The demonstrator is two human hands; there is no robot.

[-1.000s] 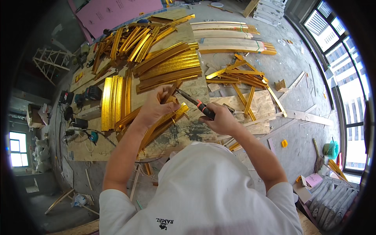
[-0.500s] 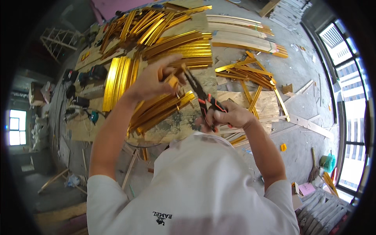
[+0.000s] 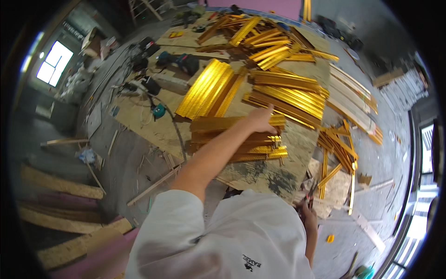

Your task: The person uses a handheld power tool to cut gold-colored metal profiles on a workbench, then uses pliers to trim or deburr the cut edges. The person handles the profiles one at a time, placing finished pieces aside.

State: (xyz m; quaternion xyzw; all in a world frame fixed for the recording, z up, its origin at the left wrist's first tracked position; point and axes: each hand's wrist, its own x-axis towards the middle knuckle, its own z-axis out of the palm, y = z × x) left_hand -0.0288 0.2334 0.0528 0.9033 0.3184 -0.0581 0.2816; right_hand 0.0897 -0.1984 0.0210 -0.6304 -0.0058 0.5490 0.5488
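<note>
I log remotely: pliers (image 3: 308, 197) now drawn back just off the counter's (image 3: 299, 142) near right corner, clasped in the right hand (image 3: 307, 212), leaving only the left hand (image 3: 261, 119) over gold strips (image 3: 210, 132) atop the counter, grip pinching or spread, cannot tell.

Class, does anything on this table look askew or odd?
Yes. Far across the table, gold strips lie heaped crisscross, unlike the nearer, aligned gold stack. Dark smudges also mark its near corner.
</note>
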